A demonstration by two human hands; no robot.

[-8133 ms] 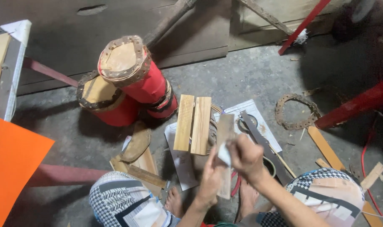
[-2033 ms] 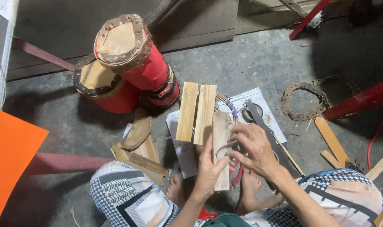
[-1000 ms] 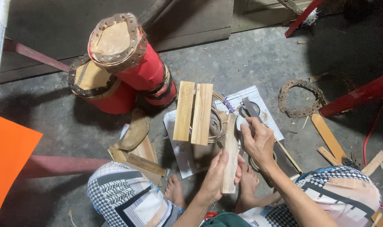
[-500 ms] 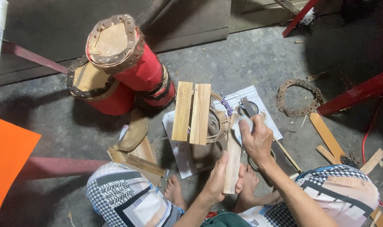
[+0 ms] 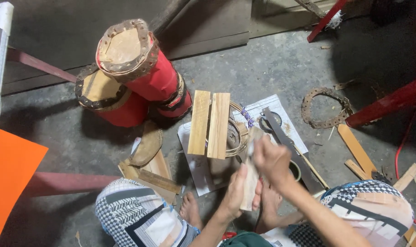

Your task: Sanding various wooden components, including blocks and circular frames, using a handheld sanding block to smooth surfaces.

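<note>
Seen from the head camera, the left hand point(image 5: 237, 190) clasps a narrow wooden strip point(image 5: 251, 176) from below, over the concrete floor point(image 5: 272, 64). Right hand point(image 5: 272, 160) closes on the strip's upper end, beside two wooden slats point(image 5: 209, 124) and red drums point(image 5: 139, 77).

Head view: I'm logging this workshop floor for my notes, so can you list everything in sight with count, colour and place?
Drums: two, red bodies with tan heads, lying upper left.
Wooden slats: two, pale, side by side at centre on paper.
Paper sheets: white, under the slats and tools.
Coiled cane rings: tan, just right of the slats.
Saw blade: one, dark, diagonal, right of centre.
Leather ring: one, brown, punched, upper right.
Wood offcuts: several, tan, right side.
Orange sheet: one, left edge.
Held slat: one, pale, upright between the hands.
Left hand: grips the held slat's lower part.
Right hand: on its upper end, blurred.
</note>
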